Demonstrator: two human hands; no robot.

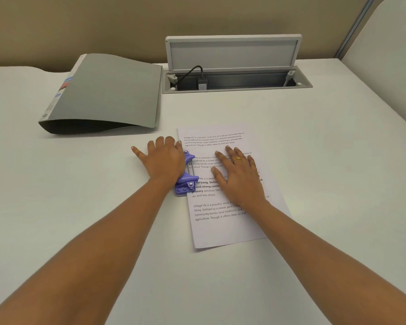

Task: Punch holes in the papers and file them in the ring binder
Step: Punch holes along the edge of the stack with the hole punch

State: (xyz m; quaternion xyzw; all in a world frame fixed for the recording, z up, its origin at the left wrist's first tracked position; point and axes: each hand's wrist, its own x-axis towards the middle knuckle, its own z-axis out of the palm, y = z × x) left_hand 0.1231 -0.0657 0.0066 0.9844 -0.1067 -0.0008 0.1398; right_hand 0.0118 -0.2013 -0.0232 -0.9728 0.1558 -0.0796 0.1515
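A printed paper sheet point(223, 228) lies on the white table, its left edge slid into a purple hole punch point(187, 178). My left hand point(164, 160) lies on top of the punch, fingers spread and fairly straight, covering most of it. My right hand point(238, 178), wearing a gold ring, rests flat on the paper just right of the punch with its fingers straight. A grey ring binder point(108, 95) lies closed at the far left of the table, its cover bowed up, apart from both hands.
Behind the paper, an open cable hatch point(234, 79) is sunk in the table point(80, 207), its lid propped upright, with a black cable and plug inside. A beige wall runs along the back. A second white surface stands at the far right.
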